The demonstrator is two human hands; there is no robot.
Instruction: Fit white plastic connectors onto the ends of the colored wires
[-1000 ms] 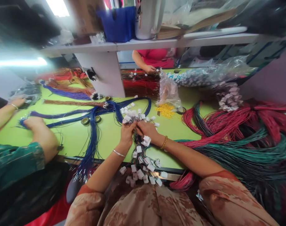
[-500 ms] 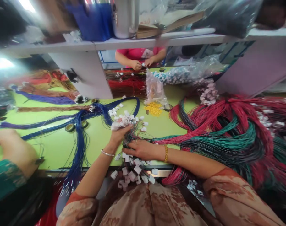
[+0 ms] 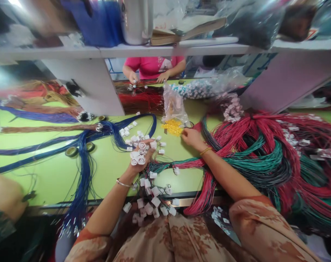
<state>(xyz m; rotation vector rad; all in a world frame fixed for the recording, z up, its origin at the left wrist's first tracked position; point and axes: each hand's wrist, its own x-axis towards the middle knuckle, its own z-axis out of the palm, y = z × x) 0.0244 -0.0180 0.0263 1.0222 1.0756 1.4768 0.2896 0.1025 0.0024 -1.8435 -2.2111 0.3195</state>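
My left hand is closed around a bunch of white plastic connectors, their faces turned up. Thin wires run from this bunch, and a green, black and red wire bundle stretches to the right. More white connectors on wires hang over the table's front edge below the hand. My right hand reaches to the right side of a pile of small yellow parts. Its fingertips are pinched together there; whatever is between them is too small to make out.
A large heap of red, green and black wires covers the right side. Blue wire bundles and tape rolls lie left. A clear plastic bag stands behind the yellow parts. A shelf crosses above; a co-worker sits opposite.
My right hand has left the wires beside my left hand and moved up and right to the yellow parts. My left hand has tilted, showing the connector faces. The co-worker's hands have moved apart.
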